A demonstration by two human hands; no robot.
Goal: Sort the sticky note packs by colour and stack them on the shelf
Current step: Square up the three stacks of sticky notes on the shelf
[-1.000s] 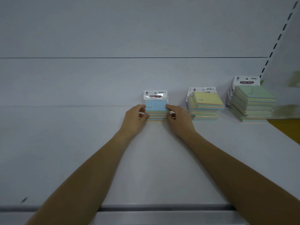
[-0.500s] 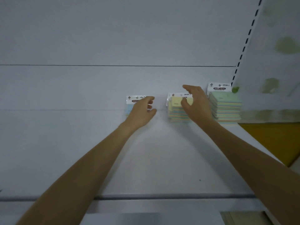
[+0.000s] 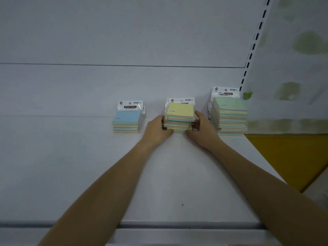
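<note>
Three stacks of sticky note packs stand in a row at the back of the white shelf [image 3: 71, 166]. The blue-topped stack [image 3: 126, 121] is on the left, free of both hands. The yellow-topped stack [image 3: 179, 116] is in the middle, its top packs slightly askew. My left hand [image 3: 157, 130] presses its left side and my right hand [image 3: 202, 130] presses its right side, fingers curled around the lower packs. The taller green-topped stack [image 3: 230, 116] stands on the right, close to my right hand.
The shelf's back panel rises behind the stacks. A slotted upright [image 3: 253, 45] marks the shelf's right end, with a pale patterned wall beyond. A yellow surface [image 3: 291, 157] lies past the shelf's right edge. The shelf's front lip [image 3: 177, 225] runs along the bottom.
Both hands left the blue stack and moved right. The left hand came across from the blue stack and the right came down from the top, and both now clasp the yellow stack's sides.
</note>
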